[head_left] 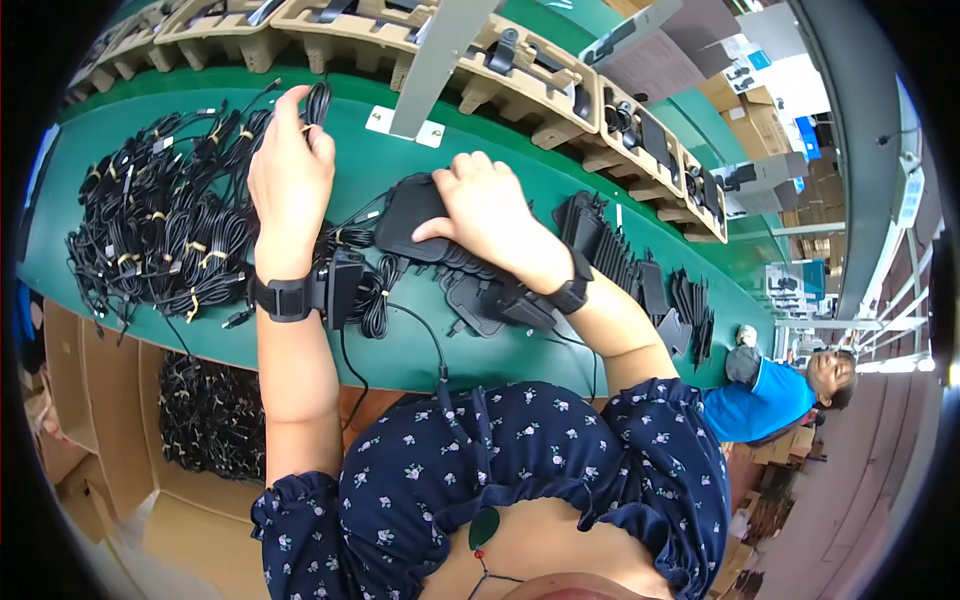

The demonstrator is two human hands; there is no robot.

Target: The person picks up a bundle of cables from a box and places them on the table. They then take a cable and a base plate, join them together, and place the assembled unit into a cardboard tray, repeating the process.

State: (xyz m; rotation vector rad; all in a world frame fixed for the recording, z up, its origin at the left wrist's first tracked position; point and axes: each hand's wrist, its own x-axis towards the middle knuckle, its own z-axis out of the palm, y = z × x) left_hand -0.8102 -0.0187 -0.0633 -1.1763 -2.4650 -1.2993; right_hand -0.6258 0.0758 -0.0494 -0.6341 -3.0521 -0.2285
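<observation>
My left hand (290, 180) is raised over the green bench, its fingers closed around a coiled black cable (318, 104) that shows at the fingertips. To its left lies a big heap of black cables (205, 235), many tied with tan bands. My right hand (490, 208) grips a flat black pad with rounded corners (408, 218), thumb on its face and fingers over its far edge. More black pads (478, 300) lie beneath and in front of it. Another tied cable bundle (375, 310) sits beside my left wrist.
Moulded tan trays (540, 85) with black parts line a shelf along the back, behind a grey metal post (435, 70). Rows of black pads (610, 235) stand at right. A cardboard box (190, 490) holding cables is below left. A person in blue (765, 400) sits further right.
</observation>
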